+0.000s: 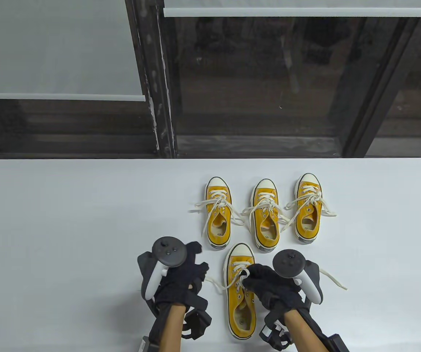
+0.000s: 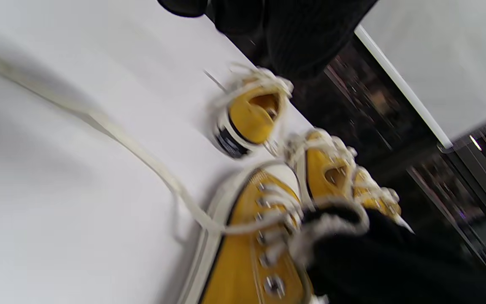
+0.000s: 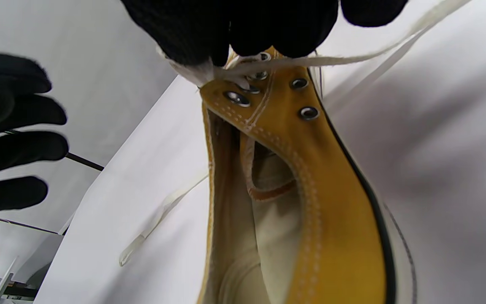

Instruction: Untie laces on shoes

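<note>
A yellow sneaker point(image 1: 240, 293) with white laces lies near the table's front, toe pointing away. My right hand point(image 1: 265, 284) rests on its tongue area and pinches the white lace point(image 3: 209, 71) at the top eyelets. One lace end point(image 1: 333, 279) trails to the right on the table, another lace end point(image 1: 214, 283) to the left. My left hand point(image 1: 175, 273) hovers just left of the shoe, fingers spread, holding nothing. In the left wrist view the near shoe point(image 2: 247, 253) and its lace point(image 2: 112, 131) show, blurred.
Three more yellow sneakers stand in a row behind: left point(image 1: 218, 212), middle point(image 1: 266, 215), right point(image 1: 308, 209), their laces hanging loose. The white table point(image 1: 67, 220) has free room on its left half. Dark window frames stand beyond the far edge.
</note>
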